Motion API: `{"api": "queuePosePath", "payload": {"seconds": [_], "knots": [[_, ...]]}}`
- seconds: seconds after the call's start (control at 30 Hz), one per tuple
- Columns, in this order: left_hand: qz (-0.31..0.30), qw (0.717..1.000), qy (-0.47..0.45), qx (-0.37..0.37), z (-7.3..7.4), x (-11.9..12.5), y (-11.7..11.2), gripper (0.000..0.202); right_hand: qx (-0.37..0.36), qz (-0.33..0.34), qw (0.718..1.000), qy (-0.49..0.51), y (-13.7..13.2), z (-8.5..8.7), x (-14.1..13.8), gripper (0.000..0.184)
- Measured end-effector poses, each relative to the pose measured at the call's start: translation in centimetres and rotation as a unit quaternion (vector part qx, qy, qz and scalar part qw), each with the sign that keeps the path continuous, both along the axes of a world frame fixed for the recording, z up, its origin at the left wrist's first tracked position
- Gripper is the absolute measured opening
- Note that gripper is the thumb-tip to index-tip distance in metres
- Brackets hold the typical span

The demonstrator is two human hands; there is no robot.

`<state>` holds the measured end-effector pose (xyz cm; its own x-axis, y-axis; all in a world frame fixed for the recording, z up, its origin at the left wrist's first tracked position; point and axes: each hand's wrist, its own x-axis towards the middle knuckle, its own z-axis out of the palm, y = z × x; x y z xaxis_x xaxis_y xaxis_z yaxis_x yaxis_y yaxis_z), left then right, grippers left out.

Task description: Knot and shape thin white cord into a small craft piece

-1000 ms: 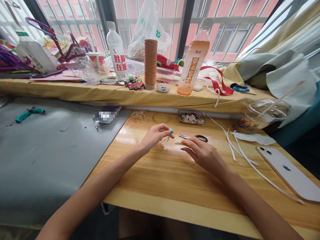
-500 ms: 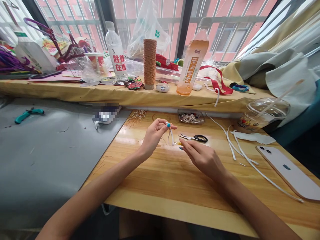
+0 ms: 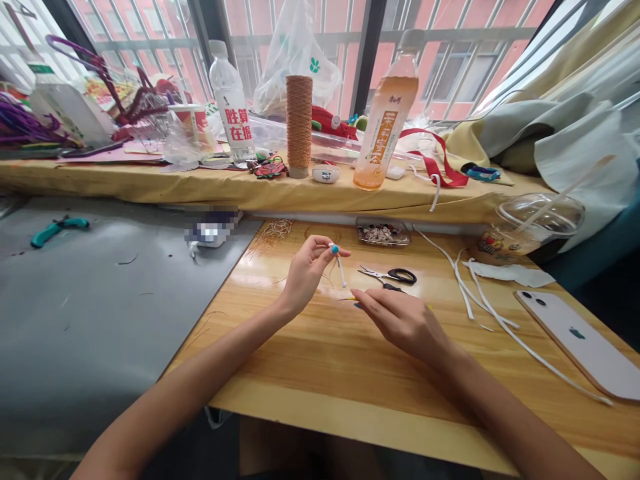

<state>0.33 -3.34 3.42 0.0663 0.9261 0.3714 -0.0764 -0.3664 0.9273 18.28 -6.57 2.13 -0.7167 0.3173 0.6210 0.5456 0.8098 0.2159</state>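
Between the thumb and fingers of my left hand [image 3: 309,270], a short white cord [image 3: 341,272] is pinched, its lower end hanging free over the wooden table. A blue nail shows on the left thumb. My right hand [image 3: 400,320] is closed round a slim yellow-handled tool [image 3: 352,298] with a thin pointed tip; its exact kind is too small to tell. That tip points left, a little below the cord's end and apart from it. Scissors with black handles [image 3: 395,274] lie open on the table just beyond my right hand.
A clear box of small beads [image 3: 383,233] stands at the table's back. White cords [image 3: 465,287] and a phone [image 3: 575,340] lie to the right, near a plastic cup [image 3: 505,240]. Teal pliers [image 3: 60,231] rest on the grey mat. Bottles and a thread spool [image 3: 299,127] line the ledge.
My right hand has drawn slightly down, taking the tool's tip away from the cord's end. The cord, looped before, now hangs as one narrow strand. My left hand has barely shifted.
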Motion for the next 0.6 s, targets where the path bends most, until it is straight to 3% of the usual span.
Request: {"api": "queuePosePath", "payload": {"seconds": [0.13,0.3,0.4,0.6], "knots": [[0.017,1.0,-0.021,0.008,-0.3,-0.3,0.5,0.013,-0.018,0.024,1.0,0.003,-0.2,0.0,-0.3,0.026],[0.003,0.998,-0.04,0.045,-0.2,-0.4,0.5,0.011,-0.176,-0.075,0.967,0.171,0.3,-0.3,-0.7,0.022],[-0.006,0.997,-0.033,0.064,0.1,-0.2,0.1,0.011,-0.234,-0.068,0.955,0.168,0.4,-0.1,-0.9,0.022],[-0.017,0.997,-0.008,0.078,0.3,0.0,-0.6,0.013,-0.26,-0.059,0.955,0.132,0.0,0.3,-1.2,0.026]]}}
